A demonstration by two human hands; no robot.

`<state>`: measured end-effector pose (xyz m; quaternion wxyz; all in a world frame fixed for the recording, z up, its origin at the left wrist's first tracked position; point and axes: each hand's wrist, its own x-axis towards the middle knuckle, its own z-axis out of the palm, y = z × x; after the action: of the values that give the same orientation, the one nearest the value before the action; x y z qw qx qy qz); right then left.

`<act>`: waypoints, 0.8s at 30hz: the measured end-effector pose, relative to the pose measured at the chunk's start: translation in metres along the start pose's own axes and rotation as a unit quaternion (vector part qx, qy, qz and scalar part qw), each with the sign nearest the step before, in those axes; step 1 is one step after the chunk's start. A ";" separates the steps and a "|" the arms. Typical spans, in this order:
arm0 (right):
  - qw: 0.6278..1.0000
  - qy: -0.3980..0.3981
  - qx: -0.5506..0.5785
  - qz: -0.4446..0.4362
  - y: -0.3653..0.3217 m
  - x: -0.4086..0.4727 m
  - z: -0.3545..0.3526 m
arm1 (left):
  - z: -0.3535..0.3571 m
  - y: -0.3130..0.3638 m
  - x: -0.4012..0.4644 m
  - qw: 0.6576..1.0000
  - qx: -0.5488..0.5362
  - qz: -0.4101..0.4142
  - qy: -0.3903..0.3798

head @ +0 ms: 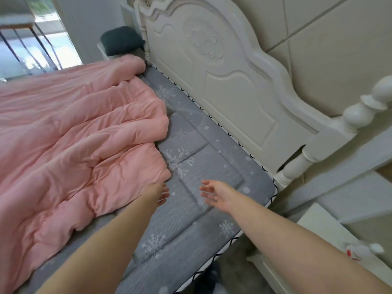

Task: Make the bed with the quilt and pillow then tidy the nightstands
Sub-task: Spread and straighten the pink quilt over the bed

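Both hands, left and right, hover apart with fingers loose, holding nothing, just beside the pink quilt, probably to smooth its rumpled edge.

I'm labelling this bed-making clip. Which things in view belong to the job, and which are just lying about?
Job:
pink quilt
grey mattress
dark pillow
near nightstand
left hand
right hand

Lying about:
headboard
metal-legged table
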<state>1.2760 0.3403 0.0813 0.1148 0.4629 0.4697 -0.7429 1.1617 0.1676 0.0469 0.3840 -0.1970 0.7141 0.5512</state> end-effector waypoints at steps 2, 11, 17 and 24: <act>0.999 -0.003 -0.051 0.008 -0.012 0.029 -0.007 | 0.025 0.005 0.010 0.999 0.016 0.023 -0.014; 0.977 -0.041 -0.203 0.053 0.001 0.147 0.038 | -0.013 -0.044 0.079 0.984 0.174 0.035 -0.018; 0.957 -0.044 -0.278 0.064 0.038 0.221 0.077 | -0.044 -0.095 0.149 0.976 0.214 0.020 0.011; 0.923 -0.016 -0.382 -0.036 0.063 0.326 0.127 | -0.053 -0.163 0.224 0.924 0.377 0.061 0.008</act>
<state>1.0624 0.2905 -0.1990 0.2638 0.3548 0.7325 -0.5177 1.1186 0.0987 -0.2236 0.3898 0.0023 0.8829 0.2619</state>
